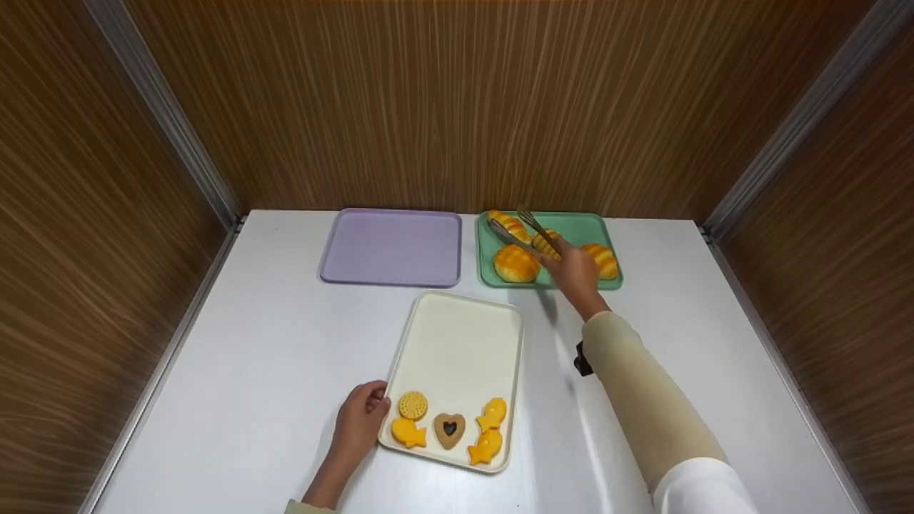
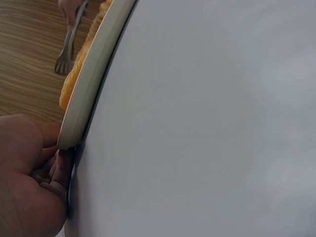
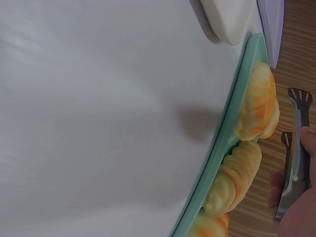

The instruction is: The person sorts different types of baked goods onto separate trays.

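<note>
The right hand (image 1: 575, 273) holds tongs (image 3: 299, 163) above breads (image 1: 516, 265) on the green tray (image 1: 582, 228), by the table's (image 1: 257, 343) far edge, partly hiding one. The left hand (image 1: 359, 422) pinches the cream tray's (image 1: 464, 343) left edge.

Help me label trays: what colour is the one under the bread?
Green tray, clearest in the head view.

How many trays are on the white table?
3: a lavender rectangular tray at the back left, a green rectangular tray at the back right, and a cream rectangular tray in front of them. None seems hidden.
</note>
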Demonstrator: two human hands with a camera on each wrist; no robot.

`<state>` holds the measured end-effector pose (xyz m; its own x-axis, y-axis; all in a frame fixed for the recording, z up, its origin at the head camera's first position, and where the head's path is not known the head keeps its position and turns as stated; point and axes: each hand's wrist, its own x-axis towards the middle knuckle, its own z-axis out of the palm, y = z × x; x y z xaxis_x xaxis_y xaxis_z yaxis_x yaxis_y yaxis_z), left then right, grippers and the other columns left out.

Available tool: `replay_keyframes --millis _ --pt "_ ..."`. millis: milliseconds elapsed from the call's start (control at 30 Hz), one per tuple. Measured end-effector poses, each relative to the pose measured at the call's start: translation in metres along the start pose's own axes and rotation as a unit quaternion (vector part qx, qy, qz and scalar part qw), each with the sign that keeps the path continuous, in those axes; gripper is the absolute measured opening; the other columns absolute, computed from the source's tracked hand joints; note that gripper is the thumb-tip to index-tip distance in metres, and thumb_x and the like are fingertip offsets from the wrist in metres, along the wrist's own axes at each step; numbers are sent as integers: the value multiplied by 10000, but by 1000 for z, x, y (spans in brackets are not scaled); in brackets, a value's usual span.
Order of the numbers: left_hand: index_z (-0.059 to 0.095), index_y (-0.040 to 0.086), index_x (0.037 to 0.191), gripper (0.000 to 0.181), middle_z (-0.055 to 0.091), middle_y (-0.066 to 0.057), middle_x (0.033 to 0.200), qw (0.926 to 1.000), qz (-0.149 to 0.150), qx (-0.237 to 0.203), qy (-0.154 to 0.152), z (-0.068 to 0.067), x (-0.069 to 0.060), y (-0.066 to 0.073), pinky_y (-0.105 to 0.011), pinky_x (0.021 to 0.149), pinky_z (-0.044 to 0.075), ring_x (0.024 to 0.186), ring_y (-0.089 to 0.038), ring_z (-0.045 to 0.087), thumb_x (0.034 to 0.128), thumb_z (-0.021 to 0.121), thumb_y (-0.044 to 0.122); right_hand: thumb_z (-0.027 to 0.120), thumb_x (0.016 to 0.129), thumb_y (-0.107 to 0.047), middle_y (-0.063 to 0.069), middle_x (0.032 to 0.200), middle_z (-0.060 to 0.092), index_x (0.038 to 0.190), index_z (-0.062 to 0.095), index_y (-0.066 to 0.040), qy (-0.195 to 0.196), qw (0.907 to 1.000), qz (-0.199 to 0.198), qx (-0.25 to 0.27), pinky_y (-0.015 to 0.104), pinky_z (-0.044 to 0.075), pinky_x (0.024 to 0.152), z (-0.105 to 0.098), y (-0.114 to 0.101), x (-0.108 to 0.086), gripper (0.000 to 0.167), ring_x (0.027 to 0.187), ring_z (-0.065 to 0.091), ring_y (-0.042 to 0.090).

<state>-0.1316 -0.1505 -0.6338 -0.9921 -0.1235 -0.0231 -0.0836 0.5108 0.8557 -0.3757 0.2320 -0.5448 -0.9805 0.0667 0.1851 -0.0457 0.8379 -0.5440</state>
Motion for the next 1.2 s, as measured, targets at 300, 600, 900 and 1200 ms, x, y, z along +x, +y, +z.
replay_keyframes --millis 300,600,900,1200 --pt "659 14 1219 266 639 -65 1052 9999 45 -77 48 0 0 1 -261 806 504 906 -145 557 959 640 66 677 946 -441 168 1409 596 1440 543 -59 -143 9996 -88 237 543 458 1048 -16 4 -26 639 1231 599 369" --pt "652 18 1238 277 639 -62 1066 10000 -43 -24 26 0 0 1 -273 819 508 914 -144 559 968 630 77 708 921 -444 156 1101 725 1368 616 -105 97 9964 -696 472 422 507 728 -27 11 -76 569 823 607 269" --pt "648 22 1242 278 635 -61 1076 9999 -93 -94 -44 1 0 0 -274 824 508 927 -147 559 973 623 83 752 880 -438 80 1146 741 1333 658 -133 -483 9869 -1069 1107 310 511 685 -39 7 -131 554 859 632 187" --pt "644 28 1254 285 633 -57 1079 9998 -132 -78 -91 0 0 1 -284 826 507 930 -147 556 979 619 96 790 850 -391 -71 988 728 1262 704 -190 -1019 9674 -2118 945 271 483 647 -42 7 -173 467 770 566 109"
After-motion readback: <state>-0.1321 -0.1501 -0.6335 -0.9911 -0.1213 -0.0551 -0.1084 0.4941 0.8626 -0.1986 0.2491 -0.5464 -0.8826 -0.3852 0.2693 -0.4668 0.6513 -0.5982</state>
